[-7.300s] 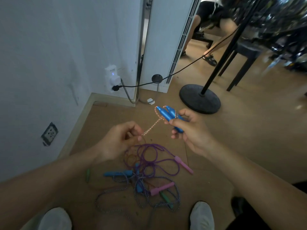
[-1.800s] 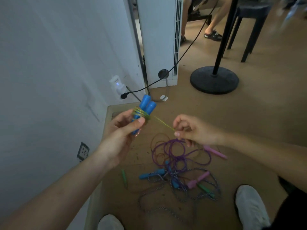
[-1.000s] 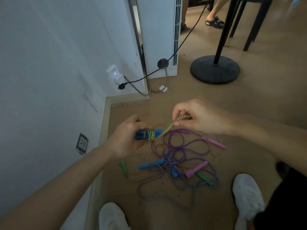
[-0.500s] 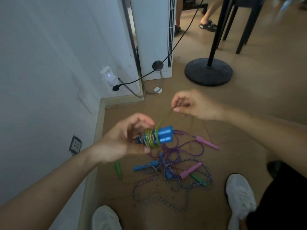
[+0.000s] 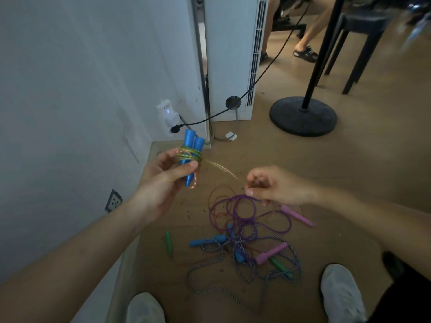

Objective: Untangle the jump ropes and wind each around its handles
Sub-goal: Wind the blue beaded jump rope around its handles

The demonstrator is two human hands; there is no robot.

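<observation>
Head view: left hand grips the blue handles, right hand pinches their yellow rope.

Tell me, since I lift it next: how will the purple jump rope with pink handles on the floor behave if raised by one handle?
The thin purple cord jump rope lies in loose loops, so it is probably floppy and would trail. Its loops cross the blue-and-white braided rope, which may drag along. Its slim pink plastic handles look light.

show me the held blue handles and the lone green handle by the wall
blue handles [image 5: 189, 141], head view, upper part of the left one
green handle [image 5: 168, 244], head view, middle of its shaft
</observation>
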